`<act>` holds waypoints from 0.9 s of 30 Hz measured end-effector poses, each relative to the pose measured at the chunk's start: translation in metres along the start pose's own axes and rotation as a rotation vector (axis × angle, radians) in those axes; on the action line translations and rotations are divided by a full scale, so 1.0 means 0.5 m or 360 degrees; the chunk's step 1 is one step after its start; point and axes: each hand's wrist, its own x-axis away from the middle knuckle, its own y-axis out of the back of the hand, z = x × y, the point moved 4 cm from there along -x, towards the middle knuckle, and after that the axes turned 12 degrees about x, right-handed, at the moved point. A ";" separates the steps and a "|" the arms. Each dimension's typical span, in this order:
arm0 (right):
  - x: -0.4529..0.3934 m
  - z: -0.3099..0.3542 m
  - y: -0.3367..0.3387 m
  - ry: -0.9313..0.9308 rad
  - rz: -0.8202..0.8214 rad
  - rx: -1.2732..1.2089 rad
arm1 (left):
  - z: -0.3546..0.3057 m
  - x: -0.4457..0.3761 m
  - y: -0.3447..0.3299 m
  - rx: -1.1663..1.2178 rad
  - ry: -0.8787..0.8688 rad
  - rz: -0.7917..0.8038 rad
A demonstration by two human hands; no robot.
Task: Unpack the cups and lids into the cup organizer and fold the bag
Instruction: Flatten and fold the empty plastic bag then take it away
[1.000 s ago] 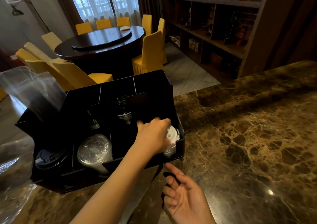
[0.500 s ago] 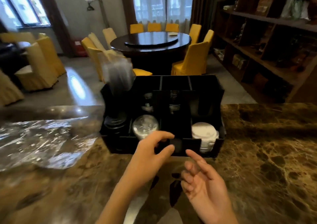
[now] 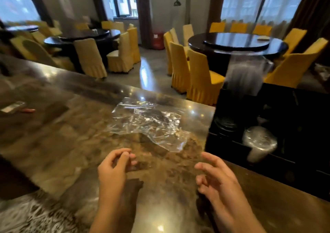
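Clear plastic bag (image 3: 151,123) lies flat beyond both hands' loosely curled, empty fingers (image 3: 125,155)

Both forearms reach forward over the counter (image 3: 71,143), bare to the frame's lower edge. Left hand (image 3: 114,168): knuckles up, fingers loosely curled, thumb near fingertips, holding nothing. Right hand (image 3: 216,177): palm turned inward, fingers spread and slightly bent, empty. Both hover just above the counter, well apart.
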 end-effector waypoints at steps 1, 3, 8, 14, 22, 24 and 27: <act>-0.015 -0.007 -0.019 0.0024 -0.0053 0.0063 | 0.006 -0.026 0.036 0.0029 0.0027 -0.0087; -0.047 -0.015 -0.055 0.0094 -0.0188 0.0201 | 0.021 -0.082 0.099 0.0099 0.0127 -0.0234; -0.123 -0.019 -0.115 0.0276 -0.0487 0.0588 | 0.073 -0.223 0.146 0.0186 0.0421 -0.0298; -0.170 -0.048 -0.148 0.0227 -0.0596 0.0728 | 0.112 -0.333 0.131 0.0386 0.0714 -0.0384; -0.200 -0.069 -0.148 0.0105 -0.0601 0.0449 | 0.116 -0.434 0.124 0.0146 0.0738 -0.0210; -0.204 -0.071 -0.142 0.0126 -0.0676 0.0496 | 0.117 -0.436 0.130 0.0097 0.0722 -0.0158; -0.200 -0.077 -0.123 0.0175 -0.0799 0.0562 | 0.117 -0.431 0.148 0.0043 0.0648 -0.0056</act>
